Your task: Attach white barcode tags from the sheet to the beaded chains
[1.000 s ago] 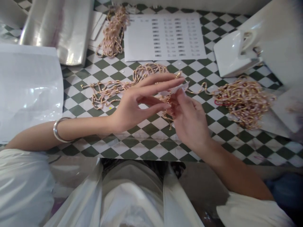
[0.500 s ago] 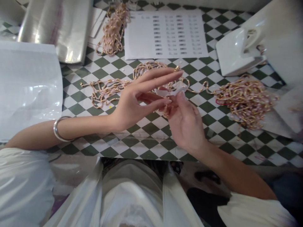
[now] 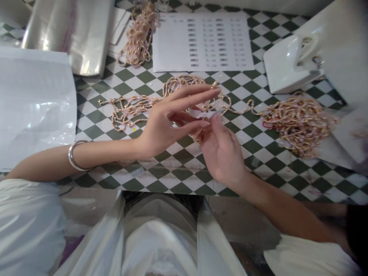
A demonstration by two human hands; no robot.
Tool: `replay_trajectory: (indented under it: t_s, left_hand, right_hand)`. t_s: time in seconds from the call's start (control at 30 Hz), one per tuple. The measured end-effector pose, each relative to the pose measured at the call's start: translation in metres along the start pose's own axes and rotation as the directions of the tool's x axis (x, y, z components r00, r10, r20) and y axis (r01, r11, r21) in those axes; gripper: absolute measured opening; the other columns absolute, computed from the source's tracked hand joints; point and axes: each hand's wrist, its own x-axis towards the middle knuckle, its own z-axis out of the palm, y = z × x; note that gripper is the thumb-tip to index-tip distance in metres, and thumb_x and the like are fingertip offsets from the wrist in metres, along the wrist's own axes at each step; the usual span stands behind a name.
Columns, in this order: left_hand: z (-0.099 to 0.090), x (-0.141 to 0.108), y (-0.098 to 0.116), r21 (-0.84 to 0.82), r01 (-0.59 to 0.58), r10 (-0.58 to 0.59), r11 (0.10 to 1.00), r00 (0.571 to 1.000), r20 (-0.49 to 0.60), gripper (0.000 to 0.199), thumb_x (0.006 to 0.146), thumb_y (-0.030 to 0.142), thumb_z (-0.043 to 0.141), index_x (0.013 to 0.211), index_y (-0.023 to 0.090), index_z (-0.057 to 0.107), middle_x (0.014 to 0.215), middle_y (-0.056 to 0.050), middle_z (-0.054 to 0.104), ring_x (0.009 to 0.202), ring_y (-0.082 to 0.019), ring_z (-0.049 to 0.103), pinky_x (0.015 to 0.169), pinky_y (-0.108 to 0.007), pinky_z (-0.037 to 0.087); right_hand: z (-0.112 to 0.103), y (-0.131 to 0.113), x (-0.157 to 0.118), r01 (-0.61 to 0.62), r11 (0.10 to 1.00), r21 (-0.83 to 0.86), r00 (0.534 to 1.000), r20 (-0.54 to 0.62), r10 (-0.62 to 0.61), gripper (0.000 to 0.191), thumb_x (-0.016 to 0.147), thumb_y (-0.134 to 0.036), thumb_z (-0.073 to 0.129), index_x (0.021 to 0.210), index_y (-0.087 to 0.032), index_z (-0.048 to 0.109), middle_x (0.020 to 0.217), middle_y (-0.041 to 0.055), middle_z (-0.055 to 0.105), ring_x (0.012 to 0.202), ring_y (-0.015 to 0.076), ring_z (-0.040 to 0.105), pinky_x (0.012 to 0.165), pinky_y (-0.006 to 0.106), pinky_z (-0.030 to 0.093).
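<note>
Both hands meet over the middle of the checkered table. My right hand (image 3: 222, 153) pinches a small white strip (image 3: 202, 114) between thumb and fingers. My left hand (image 3: 161, 122) reaches in from the left, its thumb and a finger closed near the strip's lower edge, the upper fingers stretched out. Part of a beaded strand hangs at the fingertips. Pink and gold beaded strands (image 3: 129, 109) lie left of and behind my left hand. A thin strand runs right to a large bead heap (image 3: 301, 124). Finger contact on the strip is partly hidden.
A printed label sheet (image 3: 172, 46) lies at the back, beside another bead bundle (image 3: 139, 38). Clear plastic bags (image 3: 86, 42) are at the back left, a white sheet (image 3: 34, 103) at the left. A white device (image 3: 283, 61) stands at the back right.
My right hand has shifted slightly left, closer to my left hand, along with the white strip. My left hand has barely moved. A dark shape has appeared at the lower right edge.
</note>
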Motion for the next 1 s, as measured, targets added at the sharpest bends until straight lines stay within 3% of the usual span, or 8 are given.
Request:
replay_trajectory:
  t_s: [0.1,0.27,0.37,0.5,0.63,1.0]
  left_hand:
    - [0.0,0.0,0.0,0.037,0.048,-0.048,0.998,0.999,-0.006,0.044,0.089,0.046,0.059,0.132,0.046,0.051,0.133,0.006,0.056,0.116,-0.02,0.063,0.082,-0.027,0.067]
    - [0.0,0.001,0.0,0.055,0.068,-0.068,0.996,0.998,-0.001,0.044,0.089,0.051,0.056,0.132,0.045,0.052,0.133,0.006,0.056,0.116,-0.019,0.063,0.087,-0.029,0.066]
    - [-0.001,0.001,-0.002,0.031,0.042,-0.042,0.999,0.999,-0.002,0.043,0.089,0.049,0.057,0.132,0.045,0.052,0.132,0.006,0.057,0.114,-0.017,0.064,0.083,-0.025,0.067]
    - [-0.002,0.002,-0.009,-0.001,0.021,-0.021,1.0,1.0,0.001,0.048,0.086,0.043,0.064,0.133,0.045,0.052,0.132,0.006,0.057,0.115,-0.018,0.064,0.07,-0.018,0.066]
    - [-0.002,0.003,-0.013,-0.022,0.012,-0.013,1.0,1.0,-0.027,0.049,0.085,0.037,0.067,0.132,0.043,0.054,0.133,0.005,0.058,0.12,-0.019,0.062,0.069,-0.015,0.066]
    - [-0.002,0.002,-0.015,0.004,0.025,-0.025,1.0,0.999,-0.022,0.05,0.084,0.033,0.069,0.132,0.039,0.055,0.133,0.001,0.059,0.12,-0.021,0.061,0.06,-0.014,0.063]
  right_hand:
    - [0.0,0.0,0.0,0.007,0.993,0.121,0.999,-0.042,-0.002,0.04,0.091,-0.058,0.048,0.069,-0.026,0.056,0.081,0.0025,0.056,0.084,0.0172,0.057,0.077,0.035,0.046]
    - [-0.002,-0.001,0.0,-0.028,0.987,0.157,1.0,0.012,0.026,0.04,0.092,-0.059,0.046,0.072,-0.026,0.06,0.088,0.0029,0.061,0.094,0.0187,0.06,0.09,0.038,0.047]
    - [-0.002,-0.001,0.0,-0.025,0.979,0.204,1.0,0.016,0.022,0.039,0.091,-0.058,0.049,0.072,-0.027,0.061,0.087,0.0017,0.062,0.094,0.0177,0.061,0.09,0.037,0.049]
    - [-0.001,-0.003,0.001,-0.015,0.981,0.192,1.0,0.017,0.012,0.035,0.092,-0.056,0.048,0.077,-0.028,0.063,0.091,0.001,0.065,0.092,0.0175,0.061,0.084,0.036,0.049]
    - [-0.001,-0.004,0.001,-0.019,0.985,0.169,0.999,0.049,0.011,0.036,0.092,-0.059,0.046,0.087,-0.03,0.066,0.103,0.0012,0.067,0.098,0.0187,0.062,0.085,0.037,0.049]
    - [-0.004,-0.006,0.002,-0.043,0.987,0.152,0.996,0.089,0.03,0.035,0.089,-0.062,0.049,0.087,-0.031,0.066,0.106,0.0015,0.066,0.1,0.0197,0.059,0.089,0.037,0.05]
